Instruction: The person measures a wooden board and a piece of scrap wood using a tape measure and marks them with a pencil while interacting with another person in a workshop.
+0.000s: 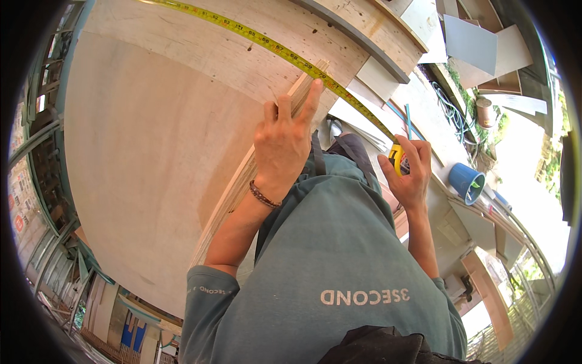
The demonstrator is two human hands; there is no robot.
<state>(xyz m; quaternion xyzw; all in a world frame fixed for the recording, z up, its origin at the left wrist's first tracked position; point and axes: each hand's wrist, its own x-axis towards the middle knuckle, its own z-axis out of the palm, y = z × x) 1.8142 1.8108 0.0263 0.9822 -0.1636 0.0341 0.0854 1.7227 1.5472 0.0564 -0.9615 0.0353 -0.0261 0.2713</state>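
Board (133, 139): pale wood, wide, the landmark for all places here.
Tape (294, 59): yellow, drawn out over the far part of the board and slanting past its right edge.
Case (396, 159): yellow and black, right of the board; the blade ran into it.
Right hand (410, 173): right of the board, fingers and thumb closed around the case.
Left hand (280, 142): over the board's right edge, index finger outstretched to the blade, other fingers bent; thumb hidden, so a grip could not be told.
Strip (237, 182): along the board's right edge, partly under the left arm.
Bucket (461, 177): blue, well right of the board, tilted; a green thing (476, 184) showed inside.
Pot (484, 115): brownish, farther right of the board; contents too small to tell.
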